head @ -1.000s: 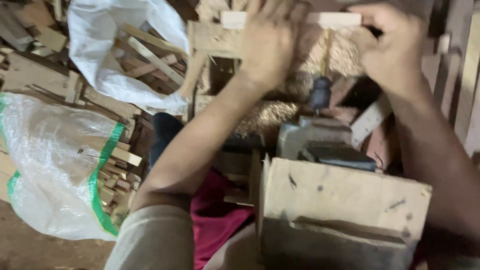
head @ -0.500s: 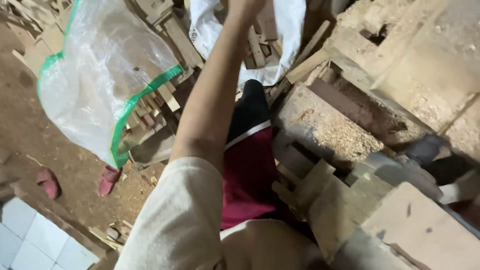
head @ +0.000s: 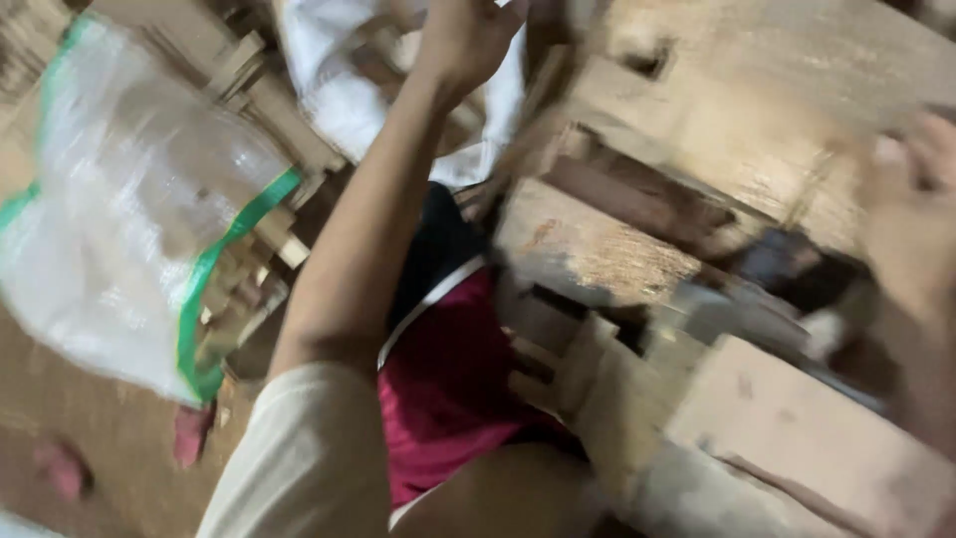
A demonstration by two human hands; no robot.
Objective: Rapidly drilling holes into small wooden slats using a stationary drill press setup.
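The picture is blurred by motion. My left hand [head: 466, 40] is stretched out at the top, over the mouth of a white sack [head: 334, 105] that holds wooden offcuts. A wooden strip [head: 543, 75] slants just to the right of its fingers; whether the hand grips it is unclear. My right hand [head: 911, 204] is a blur at the right edge, above a dark drill chuck [head: 787, 264]. Its fingers cannot be made out.
A translucent sack with a green band [head: 119, 199], full of wood pieces, lies at the left. A sawdust-covered wooden bench [head: 597, 249] and a pale wooden block [head: 797, 428] fill the right. My red shorts [head: 448, 389] are below, with a dirt floor [head: 100, 448] at lower left.
Both hands left the wooden strip held at the drill. My left arm reached out to the white sack. My right hand left view, then came back at the right edge.
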